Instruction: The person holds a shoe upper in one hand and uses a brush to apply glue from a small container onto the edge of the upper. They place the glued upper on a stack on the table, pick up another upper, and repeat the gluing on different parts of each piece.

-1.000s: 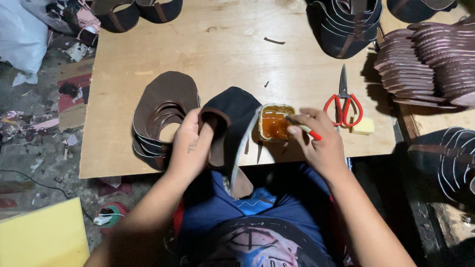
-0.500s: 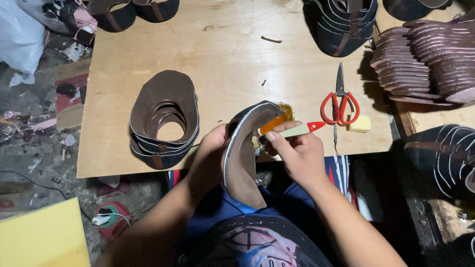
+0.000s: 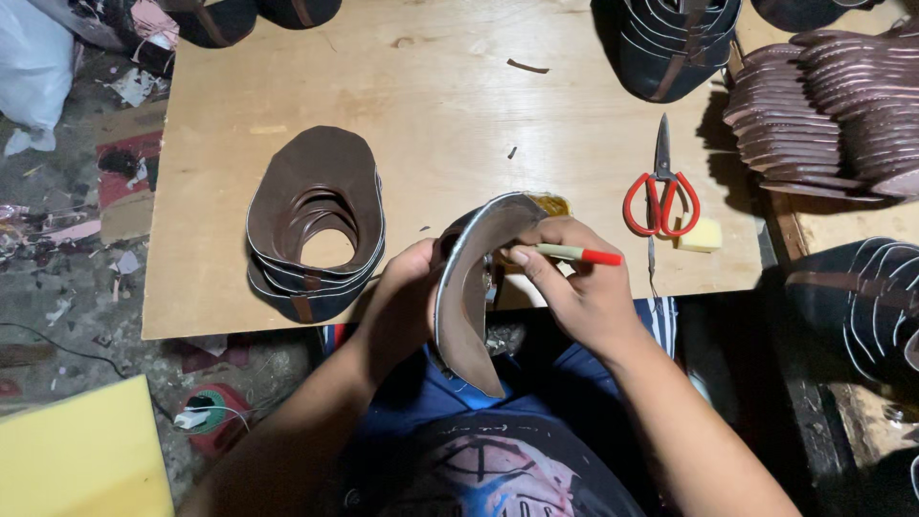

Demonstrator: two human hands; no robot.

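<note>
Left hand (image 3: 407, 302) grips leather piece (image 3: 469, 287) over plywood board (image 3: 459, 105); littered floor (image 3: 57, 258)

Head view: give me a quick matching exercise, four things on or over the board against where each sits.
Things:
1 scissors
2 yellow sponge block
3 stack of brown cut pieces
4 curved brown piece

Places:
A in the left hand
B left part of the wooden board
C just right of the red handles
D flat, blades pointing away

Pairs: 1-D, 2-C, 3-B, 4-A

White plastic bag (image 3: 33, 67) lies top left.
</note>
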